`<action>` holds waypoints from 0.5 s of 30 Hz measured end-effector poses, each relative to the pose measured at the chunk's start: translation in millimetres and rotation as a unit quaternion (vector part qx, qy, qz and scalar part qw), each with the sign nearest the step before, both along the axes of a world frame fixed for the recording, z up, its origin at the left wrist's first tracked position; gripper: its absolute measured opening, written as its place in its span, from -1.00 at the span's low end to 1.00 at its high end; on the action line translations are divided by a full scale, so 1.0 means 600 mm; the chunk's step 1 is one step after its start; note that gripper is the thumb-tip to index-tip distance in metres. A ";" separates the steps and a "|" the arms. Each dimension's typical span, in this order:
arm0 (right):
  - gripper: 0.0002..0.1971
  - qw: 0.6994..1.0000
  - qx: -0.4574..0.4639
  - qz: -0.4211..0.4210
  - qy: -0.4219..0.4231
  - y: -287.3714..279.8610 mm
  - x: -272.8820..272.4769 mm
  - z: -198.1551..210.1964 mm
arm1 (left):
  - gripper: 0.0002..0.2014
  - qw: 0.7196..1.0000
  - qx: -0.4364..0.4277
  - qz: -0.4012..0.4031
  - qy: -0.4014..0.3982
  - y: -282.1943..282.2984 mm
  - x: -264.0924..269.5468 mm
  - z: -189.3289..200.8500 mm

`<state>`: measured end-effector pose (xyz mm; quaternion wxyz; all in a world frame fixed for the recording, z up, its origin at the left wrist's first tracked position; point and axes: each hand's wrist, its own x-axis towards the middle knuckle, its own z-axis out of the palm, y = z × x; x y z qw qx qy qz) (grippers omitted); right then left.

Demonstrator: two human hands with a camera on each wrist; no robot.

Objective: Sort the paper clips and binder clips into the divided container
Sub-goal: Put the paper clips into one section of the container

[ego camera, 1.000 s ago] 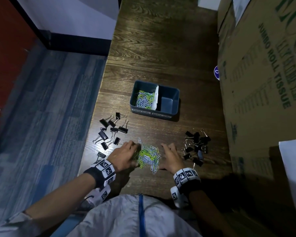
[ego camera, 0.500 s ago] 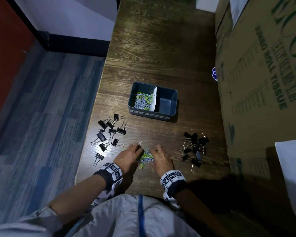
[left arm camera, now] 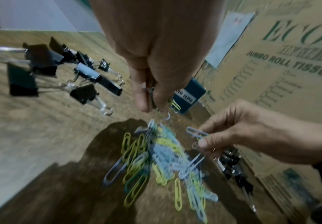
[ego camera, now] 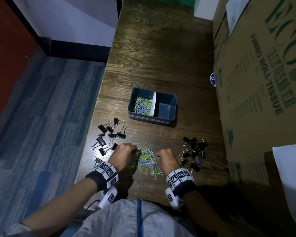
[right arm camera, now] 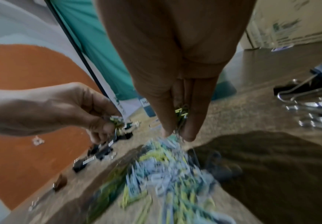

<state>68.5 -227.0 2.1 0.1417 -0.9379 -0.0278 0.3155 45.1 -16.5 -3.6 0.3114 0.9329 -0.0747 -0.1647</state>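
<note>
A heap of green, yellow and pale blue paper clips (ego camera: 148,162) (left arm camera: 156,159) (right arm camera: 165,174) lies on the wooden table (ego camera: 161,57) near its front edge. My left hand (ego camera: 125,153) (left arm camera: 152,97) is raised over the heap's left side, its fingers pinching a bunch of paper clips. My right hand (ego camera: 166,159) (right arm camera: 179,122) hovers at the heap's right side and also pinches paper clips. Farther back stands the dark blue divided container (ego camera: 173,98); its left compartment holds paper clips, its right one shows a bare bottom. Black binder clips lie in a left group (ego camera: 109,135) and a right group (ego camera: 194,152).
A large cardboard box (ego camera: 263,82) printed "JUMBO ROLL TISSUE" stands along the table's right side, close to the right binder clips. The table's left edge drops to blue-grey carpet (ego camera: 41,125). A white sheet (ego camera: 290,177) lies at the right front.
Both hands, which pressed together on the heap, have closed on clips and lifted slightly apart; the heap shows spread between them again.
</note>
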 end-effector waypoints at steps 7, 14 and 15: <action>-0.76 0.997 0.074 -0.004 -0.017 0.002 0.019 0.042 | -0.90 0.991 -0.067 0.014 -0.115 0.000 0.118 0.107; -0.84 0.979 0.159 0.003 -0.126 0.030 0.097 0.133 | -0.70 0.988 -0.052 0.067 -0.131 -0.006 0.245 0.152; -0.82 0.977 0.163 -0.001 -0.140 0.037 0.116 0.146 | -0.66 0.988 -0.042 0.068 -0.133 -0.007 0.243 0.150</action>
